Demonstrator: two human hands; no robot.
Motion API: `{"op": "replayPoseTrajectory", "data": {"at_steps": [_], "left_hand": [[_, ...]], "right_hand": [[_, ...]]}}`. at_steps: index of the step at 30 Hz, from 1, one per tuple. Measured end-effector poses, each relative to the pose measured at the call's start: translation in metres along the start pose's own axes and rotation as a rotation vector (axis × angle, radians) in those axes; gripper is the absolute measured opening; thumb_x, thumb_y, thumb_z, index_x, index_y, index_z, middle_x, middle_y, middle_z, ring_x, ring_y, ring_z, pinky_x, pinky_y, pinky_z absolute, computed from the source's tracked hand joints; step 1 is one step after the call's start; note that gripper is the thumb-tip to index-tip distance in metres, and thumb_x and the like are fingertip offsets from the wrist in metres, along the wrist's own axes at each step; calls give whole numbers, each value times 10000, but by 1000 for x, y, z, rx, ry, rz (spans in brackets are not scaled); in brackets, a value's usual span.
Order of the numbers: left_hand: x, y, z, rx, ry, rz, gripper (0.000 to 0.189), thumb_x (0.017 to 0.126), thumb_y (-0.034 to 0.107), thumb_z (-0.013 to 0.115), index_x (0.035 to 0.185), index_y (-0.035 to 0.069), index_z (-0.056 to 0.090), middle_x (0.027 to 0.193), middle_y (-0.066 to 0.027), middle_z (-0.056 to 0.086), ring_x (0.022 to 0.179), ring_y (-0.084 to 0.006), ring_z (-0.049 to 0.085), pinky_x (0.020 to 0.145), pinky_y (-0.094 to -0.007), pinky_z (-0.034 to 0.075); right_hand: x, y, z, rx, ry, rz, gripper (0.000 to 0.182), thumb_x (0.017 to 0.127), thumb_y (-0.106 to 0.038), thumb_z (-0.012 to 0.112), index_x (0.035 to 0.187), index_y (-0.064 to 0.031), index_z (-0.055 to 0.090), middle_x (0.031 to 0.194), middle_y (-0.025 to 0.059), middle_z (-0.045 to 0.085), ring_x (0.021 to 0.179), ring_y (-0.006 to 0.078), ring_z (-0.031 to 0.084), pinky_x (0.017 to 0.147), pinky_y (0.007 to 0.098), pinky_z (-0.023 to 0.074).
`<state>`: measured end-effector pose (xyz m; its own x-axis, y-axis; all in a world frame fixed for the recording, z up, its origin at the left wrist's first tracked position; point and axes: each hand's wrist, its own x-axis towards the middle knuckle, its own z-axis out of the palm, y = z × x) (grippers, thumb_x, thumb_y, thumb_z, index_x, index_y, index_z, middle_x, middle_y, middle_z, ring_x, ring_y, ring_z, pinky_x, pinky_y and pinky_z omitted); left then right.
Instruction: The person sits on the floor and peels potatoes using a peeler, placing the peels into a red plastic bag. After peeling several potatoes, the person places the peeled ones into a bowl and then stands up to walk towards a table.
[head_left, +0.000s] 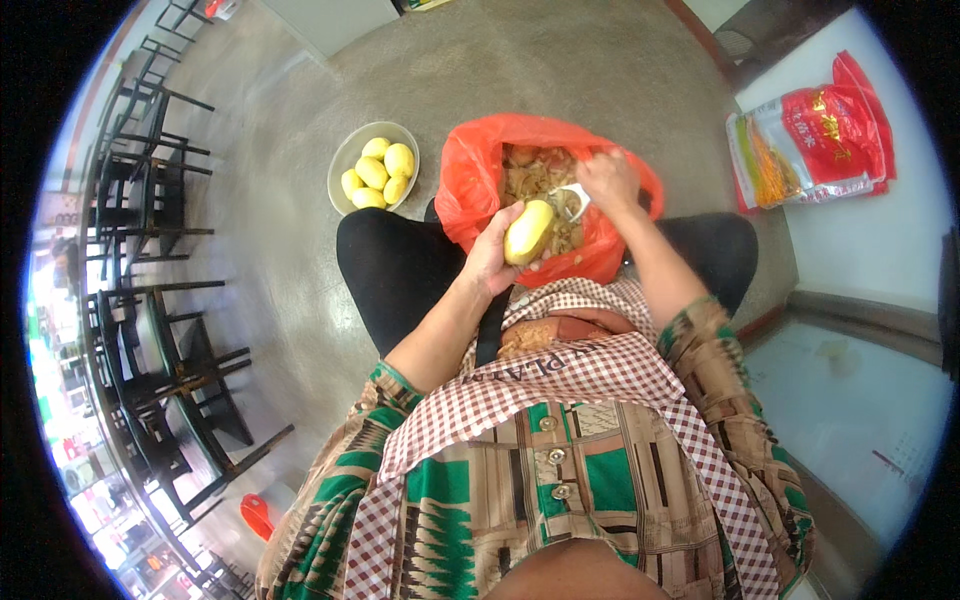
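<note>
Between my knees stands an open red plastic bag (469, 176) with a heap of brownish peelings (532, 174) inside. My left hand (495, 251) grips a mostly peeled yellow potato (529, 232) over the bag's near edge. Just right of it, my right hand (609, 182) is closed around a white-framed peeler (574, 201), its head near the potato's upper right side. Whether the blade touches the potato I cannot tell. Part of the peeler's handle is hidden in my fingers.
Several peeled potatoes (371, 172) lie in a pale round bowl (339, 157) on the floor beyond my left knee. Black stools or chairs (161, 375) line the left. A red and white printed food bag (814, 142) stands to the right. Behind on the left lies a red object (257, 516).
</note>
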<state>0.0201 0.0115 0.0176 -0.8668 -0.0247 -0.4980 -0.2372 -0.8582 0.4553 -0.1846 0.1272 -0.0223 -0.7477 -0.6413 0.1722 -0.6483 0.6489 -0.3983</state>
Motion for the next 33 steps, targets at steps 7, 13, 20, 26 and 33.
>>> {"op": "replayPoseTrajectory", "data": {"at_steps": [7,13,20,26,33], "left_hand": [[12,-5,9,-24,320,10,435,918,450,422,1132,88,533,997,-108,632,770,-288,622,563,-376,500],[9,3,5,-79,89,-25,399,918,433,451,1100,87,530,932,-122,620,696,-286,596,509,-352,478],[3,5,16,-57,228,-6,478,881,510,498,1146,114,540,1039,-107,633,850,-261,615,579,-352,499],[4,5,18,-29,223,5,446,873,493,522,1127,127,544,1017,-85,624,835,-230,601,557,-342,482],[4,4,12,-108,114,9,419,896,425,486,1137,85,531,1032,-130,617,850,-275,607,592,-383,503]], "right_hand": [[0,-3,-27,52,-105,82,424,862,-399,458,737,-68,691,767,113,666,804,300,611,658,436,474],[-15,-59,-33,55,-42,-131,268,837,-269,536,713,-100,703,725,72,656,751,252,580,680,404,483],[0,11,-29,-79,-139,93,357,846,-338,485,723,-82,701,785,104,676,779,324,602,701,439,478],[-23,-61,-34,96,134,-220,396,884,-352,521,616,-97,662,622,56,615,662,242,543,631,406,457],[0,40,-5,-265,-83,-42,381,879,-337,521,612,-100,653,684,69,649,800,263,596,662,386,461]]}}
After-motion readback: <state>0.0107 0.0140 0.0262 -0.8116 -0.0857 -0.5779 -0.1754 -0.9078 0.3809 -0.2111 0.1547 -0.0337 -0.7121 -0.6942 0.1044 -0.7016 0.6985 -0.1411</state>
